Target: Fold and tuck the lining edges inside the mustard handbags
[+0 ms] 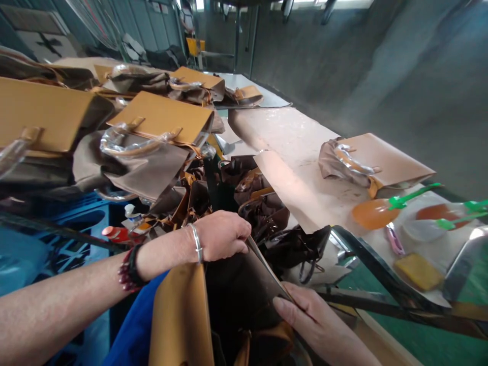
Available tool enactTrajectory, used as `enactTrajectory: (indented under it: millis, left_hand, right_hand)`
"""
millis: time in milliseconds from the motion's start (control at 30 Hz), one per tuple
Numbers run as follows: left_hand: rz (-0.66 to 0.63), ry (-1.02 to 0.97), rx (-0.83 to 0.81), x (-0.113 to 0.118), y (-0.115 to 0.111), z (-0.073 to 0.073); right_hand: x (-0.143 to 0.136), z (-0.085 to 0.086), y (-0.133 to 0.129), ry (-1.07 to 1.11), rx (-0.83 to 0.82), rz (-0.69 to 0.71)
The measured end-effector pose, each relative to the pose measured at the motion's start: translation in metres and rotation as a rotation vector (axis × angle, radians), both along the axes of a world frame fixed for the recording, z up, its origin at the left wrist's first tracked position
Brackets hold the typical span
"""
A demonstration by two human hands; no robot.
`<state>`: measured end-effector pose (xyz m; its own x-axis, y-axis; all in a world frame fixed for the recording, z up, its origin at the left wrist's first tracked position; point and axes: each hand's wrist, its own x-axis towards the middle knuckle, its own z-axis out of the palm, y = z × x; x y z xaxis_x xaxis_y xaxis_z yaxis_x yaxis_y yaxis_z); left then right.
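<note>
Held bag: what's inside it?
Inside the bag, dark brown material and, low down, a tan piece show; whether it's loose or attached is unclear. The bottom is cut off by the picture's edge, and the right hand hides part of the rim.

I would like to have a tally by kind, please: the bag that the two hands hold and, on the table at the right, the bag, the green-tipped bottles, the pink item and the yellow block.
Held bag: 1
Table bag: 1
Bottles: 3
Pink item: 1
Yellow block: 1
Total: 7
</note>
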<state>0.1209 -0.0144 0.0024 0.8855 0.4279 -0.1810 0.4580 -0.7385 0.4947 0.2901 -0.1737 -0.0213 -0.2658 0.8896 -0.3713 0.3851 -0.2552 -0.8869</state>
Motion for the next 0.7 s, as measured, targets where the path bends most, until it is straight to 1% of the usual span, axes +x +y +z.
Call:
enactTrajectory:
  millis: [100, 200, 500, 567, 700]
  left_hand:
    - [0.034, 0.038, 0.007, 0.002, 0.001, -0.002]
    - [0.042, 0.064, 0.031, 0.003, 0.002, -0.003]
    - [0.053, 0.120, 0.069, 0.002, 0.002, -0.003]
    - [0.056, 0.117, 0.066, 0.001, 0.001, -0.003]
    - [0.060, 0.119, 0.085, -0.002, 0.000, -0.002]
  right_hand:
    - [0.000, -0.005, 0.002, 0.003, -0.010, 0.008]
    - [-0.002, -0.007, 0.003, -0.034, -0.010, 0.003]
    - [-0.009, -0.019, -0.002, -0.160, 0.066, -0.059]
    - [-0.010, -0.016, -0.001, -0.084, 0.037, -0.049]
    - [-0.008, 0.004, 0.003, 0.325, -0.127, 0.005]
